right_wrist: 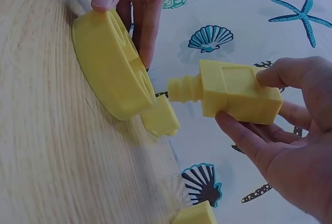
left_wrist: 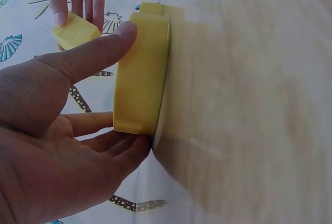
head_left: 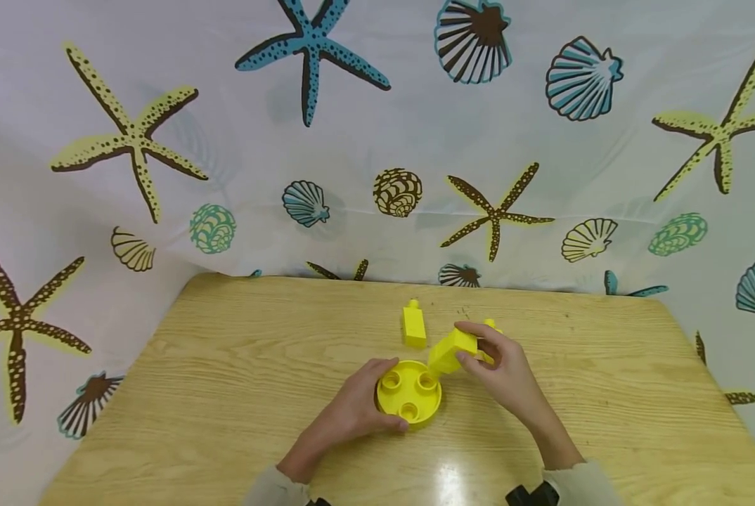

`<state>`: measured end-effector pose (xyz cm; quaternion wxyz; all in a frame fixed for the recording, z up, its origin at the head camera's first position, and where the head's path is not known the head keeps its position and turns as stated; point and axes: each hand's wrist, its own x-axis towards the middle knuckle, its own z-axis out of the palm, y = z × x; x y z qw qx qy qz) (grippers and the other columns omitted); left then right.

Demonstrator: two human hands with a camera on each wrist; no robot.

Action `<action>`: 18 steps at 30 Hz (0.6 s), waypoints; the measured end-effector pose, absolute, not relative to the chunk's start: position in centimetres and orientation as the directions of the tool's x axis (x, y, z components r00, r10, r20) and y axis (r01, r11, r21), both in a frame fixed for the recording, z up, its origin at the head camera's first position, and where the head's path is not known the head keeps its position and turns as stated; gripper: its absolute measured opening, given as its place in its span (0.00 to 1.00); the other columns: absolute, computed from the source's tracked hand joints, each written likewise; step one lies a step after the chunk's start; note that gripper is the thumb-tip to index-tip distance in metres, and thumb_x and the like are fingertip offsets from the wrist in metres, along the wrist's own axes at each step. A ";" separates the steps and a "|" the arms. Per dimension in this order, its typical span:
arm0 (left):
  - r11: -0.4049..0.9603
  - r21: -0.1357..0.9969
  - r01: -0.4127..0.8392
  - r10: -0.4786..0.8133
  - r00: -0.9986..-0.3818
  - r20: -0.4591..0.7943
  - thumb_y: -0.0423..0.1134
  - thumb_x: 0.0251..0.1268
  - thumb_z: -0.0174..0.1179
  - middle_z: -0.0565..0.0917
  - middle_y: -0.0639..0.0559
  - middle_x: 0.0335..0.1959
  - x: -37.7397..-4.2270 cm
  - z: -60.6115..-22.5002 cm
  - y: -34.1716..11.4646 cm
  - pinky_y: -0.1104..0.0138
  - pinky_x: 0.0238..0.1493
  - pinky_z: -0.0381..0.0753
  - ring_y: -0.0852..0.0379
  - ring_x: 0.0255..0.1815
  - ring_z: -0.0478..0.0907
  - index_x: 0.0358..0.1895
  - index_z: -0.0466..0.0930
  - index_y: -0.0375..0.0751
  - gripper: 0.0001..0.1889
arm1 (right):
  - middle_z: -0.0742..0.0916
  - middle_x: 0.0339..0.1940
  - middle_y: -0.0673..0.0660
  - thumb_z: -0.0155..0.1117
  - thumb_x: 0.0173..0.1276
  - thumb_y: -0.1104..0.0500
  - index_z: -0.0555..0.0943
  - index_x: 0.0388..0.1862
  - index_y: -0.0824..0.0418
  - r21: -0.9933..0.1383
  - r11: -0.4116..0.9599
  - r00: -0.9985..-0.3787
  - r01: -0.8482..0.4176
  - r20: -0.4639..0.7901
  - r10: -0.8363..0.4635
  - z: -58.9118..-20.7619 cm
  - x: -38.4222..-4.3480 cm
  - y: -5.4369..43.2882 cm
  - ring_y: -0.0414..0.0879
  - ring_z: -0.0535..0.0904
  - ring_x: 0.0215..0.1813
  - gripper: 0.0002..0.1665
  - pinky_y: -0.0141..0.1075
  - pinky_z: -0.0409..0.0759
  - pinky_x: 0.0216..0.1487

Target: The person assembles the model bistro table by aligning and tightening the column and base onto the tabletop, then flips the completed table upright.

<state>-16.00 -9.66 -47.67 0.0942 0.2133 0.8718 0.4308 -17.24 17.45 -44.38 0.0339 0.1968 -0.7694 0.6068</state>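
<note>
On the wooden table, a round yellow base (head_left: 409, 393) with three raised ring sockets lies with the sockets facing up. My left hand (head_left: 354, 404) grips it from the left, thumb at the near side of the rim and fingers round the far side. My right hand (head_left: 507, 371) holds a yellow block with a threaded neck (right_wrist: 238, 92) between thumb and fingertips. The block is tilted, its neck pointing down toward the base's right far socket (head_left: 427, 381). In the right wrist view, the neck end is close beside the rim.
Behind the base a similar yellow block (head_left: 414, 327) lies on the table (head_left: 257, 365). Another yellow block (head_left: 491, 324) is partly hidden behind my right hand. A white cloth (head_left: 352, 140) printed with starfish and shells hangs along the table's back and sides.
</note>
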 end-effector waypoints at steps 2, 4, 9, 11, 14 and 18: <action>0.534 0.792 0.296 0.454 -0.891 0.027 0.43 0.47 0.84 0.72 0.35 0.68 -16.1 -47.7 -9.7 0.44 0.71 0.69 0.38 0.69 0.71 0.75 0.64 0.27 0.53 | 0.79 0.67 0.64 0.67 0.72 0.69 0.78 0.67 0.65 -0.923 0.151 -0.912 -0.355 0.306 -0.272 -44.4 -17.2 17.1 0.56 0.79 0.63 0.26 0.36 0.85 0.54; 0.532 0.793 0.297 0.453 -0.891 0.030 0.43 0.47 0.84 0.72 0.35 0.68 -16.2 -47.7 -9.8 0.44 0.71 0.69 0.38 0.69 0.71 0.75 0.64 0.27 0.53 | 0.80 0.65 0.65 0.68 0.71 0.69 0.78 0.66 0.65 -0.919 0.138 -0.908 -0.370 0.327 -0.262 -44.5 -17.3 16.7 0.56 0.80 0.62 0.26 0.37 0.85 0.54; 0.543 0.783 0.305 0.455 -0.890 0.031 0.44 0.47 0.84 0.72 0.35 0.68 -16.4 -47.6 -9.9 0.45 0.71 0.69 0.38 0.69 0.71 0.75 0.64 0.27 0.53 | 0.84 0.58 0.62 0.72 0.68 0.68 0.81 0.60 0.65 -0.905 0.133 -0.903 -0.404 0.372 -0.213 -44.8 -17.3 16.2 0.53 0.84 0.56 0.23 0.38 0.85 0.55; 0.542 0.783 0.306 0.453 -0.891 0.035 0.43 0.47 0.84 0.73 0.35 0.68 -16.4 -47.6 -9.9 0.45 0.71 0.69 0.39 0.68 0.71 0.75 0.64 0.27 0.53 | 0.85 0.57 0.61 0.72 0.67 0.68 0.81 0.59 0.65 -0.900 0.126 -0.898 -0.417 0.387 -0.212 -45.0 -17.4 16.1 0.53 0.84 0.56 0.21 0.38 0.85 0.56; 0.536 0.790 0.299 0.453 -0.891 0.030 0.43 0.47 0.84 0.72 0.36 0.68 -16.4 -47.6 -9.9 0.46 0.72 0.69 0.39 0.69 0.71 0.75 0.64 0.27 0.53 | 0.85 0.58 0.60 0.71 0.68 0.68 0.82 0.60 0.64 -0.898 0.114 -0.889 -0.425 0.391 -0.236 -45.2 -17.3 15.9 0.54 0.84 0.57 0.21 0.39 0.84 0.57; 0.526 0.797 0.298 0.457 -0.889 0.031 0.44 0.48 0.83 0.72 0.35 0.69 -16.2 -47.8 -9.8 0.46 0.72 0.69 0.39 0.69 0.71 0.75 0.63 0.27 0.53 | 0.85 0.60 0.59 0.70 0.69 0.67 0.82 0.62 0.63 -0.902 0.118 -0.885 -0.415 0.370 -0.283 -45.4 -17.1 15.7 0.53 0.83 0.59 0.22 0.42 0.84 0.58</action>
